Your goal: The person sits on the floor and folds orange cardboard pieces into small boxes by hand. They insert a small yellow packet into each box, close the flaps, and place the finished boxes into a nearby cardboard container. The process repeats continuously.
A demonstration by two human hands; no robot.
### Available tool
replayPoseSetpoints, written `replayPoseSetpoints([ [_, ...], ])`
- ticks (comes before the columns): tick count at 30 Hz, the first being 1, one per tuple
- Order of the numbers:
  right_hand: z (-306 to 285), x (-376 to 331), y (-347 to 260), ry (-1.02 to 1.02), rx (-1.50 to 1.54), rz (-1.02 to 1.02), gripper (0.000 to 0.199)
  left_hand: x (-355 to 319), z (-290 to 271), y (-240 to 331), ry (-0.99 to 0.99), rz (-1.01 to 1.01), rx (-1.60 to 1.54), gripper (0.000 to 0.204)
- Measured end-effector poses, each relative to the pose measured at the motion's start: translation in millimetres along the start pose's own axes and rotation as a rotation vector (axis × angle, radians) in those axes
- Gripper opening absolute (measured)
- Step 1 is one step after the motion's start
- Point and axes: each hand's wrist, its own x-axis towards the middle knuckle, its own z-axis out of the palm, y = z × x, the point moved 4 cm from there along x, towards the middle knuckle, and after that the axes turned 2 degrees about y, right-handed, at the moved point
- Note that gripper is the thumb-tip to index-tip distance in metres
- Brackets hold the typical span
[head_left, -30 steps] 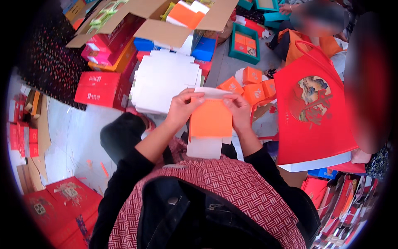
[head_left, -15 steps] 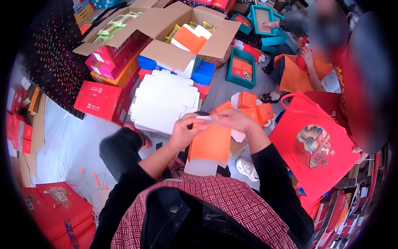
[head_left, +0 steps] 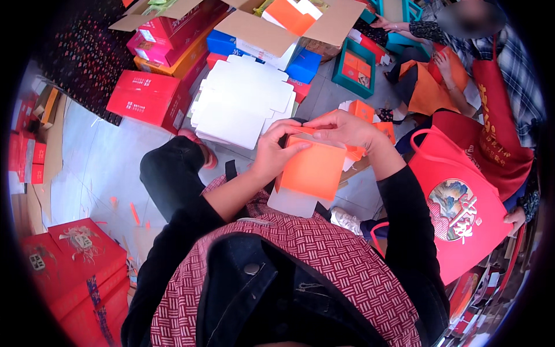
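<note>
An orange folding carton [head_left: 313, 169] hangs in front of my lap, its pale flaps sticking out at the near end. My left hand [head_left: 276, 151] pinches the carton's far left edge between thumb and fingers. At the far right edge, my right hand [head_left: 345, 128] grips a narrow orange flap, fingers bent over it. Part of the far end is hidden by the fingers. Beyond my hands lies a stack of flat white card blanks [head_left: 240, 103]. Several small orange boxes [head_left: 362, 110] sit past my right hand.
Red cartons [head_left: 144, 97] and an open brown cardboard box [head_left: 257, 30] stand beyond. A teal tray [head_left: 354, 68] holds orange boxes. At right, another person's hand [head_left: 514, 220] holds a red gift bag [head_left: 462, 199]. Red boxes [head_left: 75, 260] are stacked at lower left.
The view has shifted, so the cartons appear higher. Both hands and the orange carton sit farther right and higher in the picture. An orange flap now shows at my fingers, where a white one was.
</note>
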Motion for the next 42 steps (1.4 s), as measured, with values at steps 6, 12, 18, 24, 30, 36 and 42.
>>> replayPoseSetpoints([
  [6,-4.5,6.3,-2.6,0.003,0.019,-0.008,0.037,4.7,-0.8,-11.2,-0.001,-0.085,-0.05,0.032],
  [12,-16.7,15.5,-5.4,0.003,-0.01,0.019,0.037,14.9,-0.6,-16.8,0.005,-0.106,-0.067,0.036],
  [18,-20.1,24.5,-14.7,0.049,-0.092,-0.119,0.035,24.1,1.7,-19.9,-0.021,-0.261,-0.188,0.037],
  [24,-16.5,4.1,-4.3,0.461,0.346,-0.081,0.031,20.7,-2.6,-22.9,-0.128,-0.431,-0.297,0.035],
  [30,26.8,-30.5,12.4,0.531,0.841,-0.116,0.031,16.7,-5.4,4.1,-0.141,-0.446,-0.419,0.032],
  [36,36.7,-34.7,4.6,0.427,0.785,-0.157,0.037,7.4,-7.8,19.9,-0.145,-0.419,-0.465,0.031],
  [42,23.4,-37.5,-34.3,0.339,0.459,-0.247,0.044,14.4,-7.5,33.8,-0.204,-0.375,-0.444,0.028],
])
